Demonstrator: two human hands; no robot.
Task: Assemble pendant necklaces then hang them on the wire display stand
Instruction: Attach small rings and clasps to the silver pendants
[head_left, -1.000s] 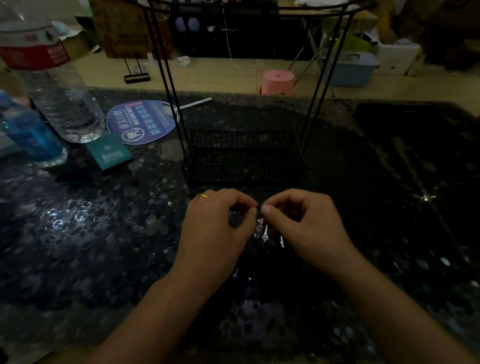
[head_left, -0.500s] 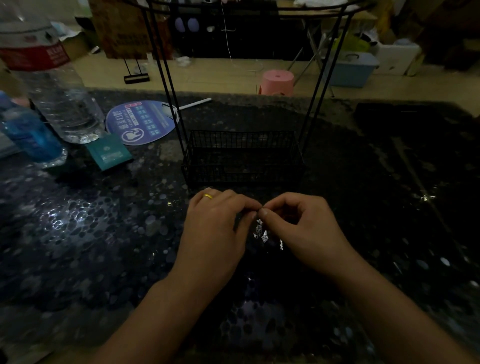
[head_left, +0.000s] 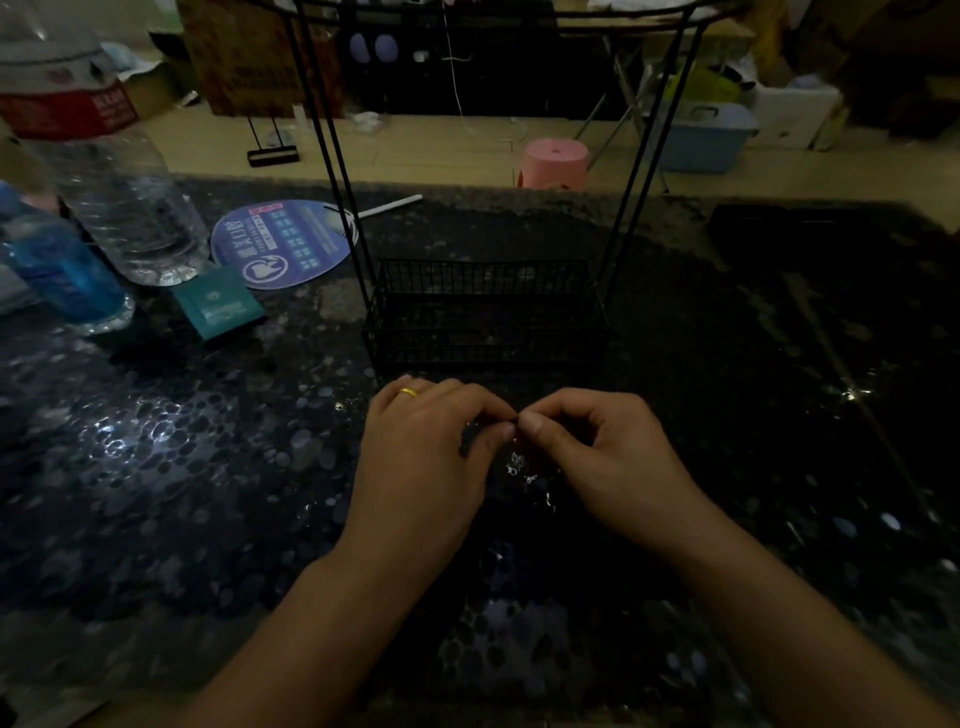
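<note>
The necklace parts (head_left: 519, 462) show only as a few small silvery glints, hanging or lying just below the spot where the two hands' fingertips meet; they are too small and too dimly lit to tell chain from pendant or clasp, and no long axis can be read from them. The left hand (head_left: 431, 457), wearing a gold ring, has its thumb and forefinger curled into a pinch, and the right hand (head_left: 608, 457) mirrors it, thumb tip against forefinger tip, the two pinches touching nose to nose. Each seems to be gripping something tiny, probably the two ends to be joined, though what lies between the fingertips is hidden. Both hands sit equally near the glinting bits, which lie slightly toward the right hand's side of the meeting point. The work looks like the joining stage of assembly, with hanging not yet begun. Just beyond the knuckles, away from the person, stands the wire display stand (head_left: 483, 312), its black mesh basket low on the dark speckled table (head_left: 156, 467) and its thin uprights rising out of view; the coming lift would go forward and up from the fingers. Well off to the left of the left hand lie a round blue fan (head_left: 285, 244), a teal packet (head_left: 218, 306), a clear water bottle (head_left: 104, 171) and a smaller blue bottle (head_left: 62, 275).
</note>
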